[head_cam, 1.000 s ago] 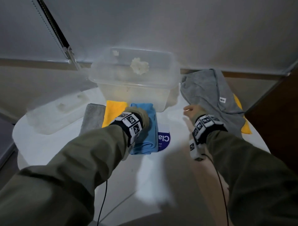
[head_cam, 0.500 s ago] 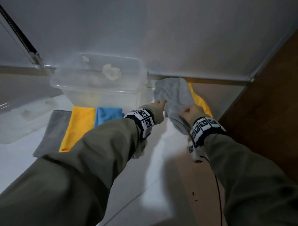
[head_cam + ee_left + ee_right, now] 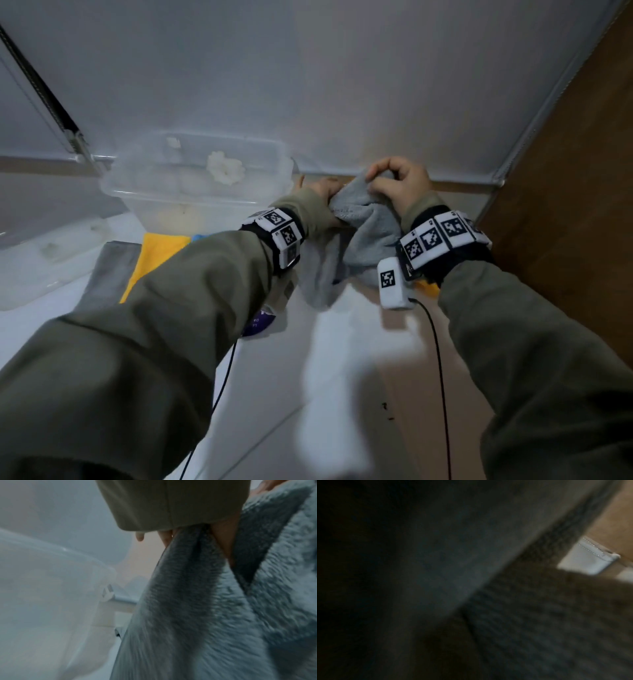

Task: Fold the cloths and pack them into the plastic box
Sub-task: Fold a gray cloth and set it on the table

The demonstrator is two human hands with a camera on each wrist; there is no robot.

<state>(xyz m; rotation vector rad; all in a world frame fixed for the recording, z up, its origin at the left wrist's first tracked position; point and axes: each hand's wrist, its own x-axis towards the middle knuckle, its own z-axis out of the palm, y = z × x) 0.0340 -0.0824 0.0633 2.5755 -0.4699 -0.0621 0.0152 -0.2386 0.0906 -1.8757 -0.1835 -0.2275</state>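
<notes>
Both hands hold a grey cloth lifted off the table, right of the clear plastic box. My left hand grips its upper edge from the left; in the left wrist view the grey cloth runs between the fingers. My right hand pinches the top of the cloth with curled fingers. The cloth hangs bunched, its lower end near the table. The right wrist view is dark and filled by grey cloth with a white label.
Folded grey, yellow and blue cloths lie side by side in front of the box. The box lid rests at the left. A yellow cloth peeks out under my right wrist. A brown panel stands at the right.
The left hand left the folded blue cloth and came across to the grey cloth. Both hands took hold of it and raised it off the table, bunched.
</notes>
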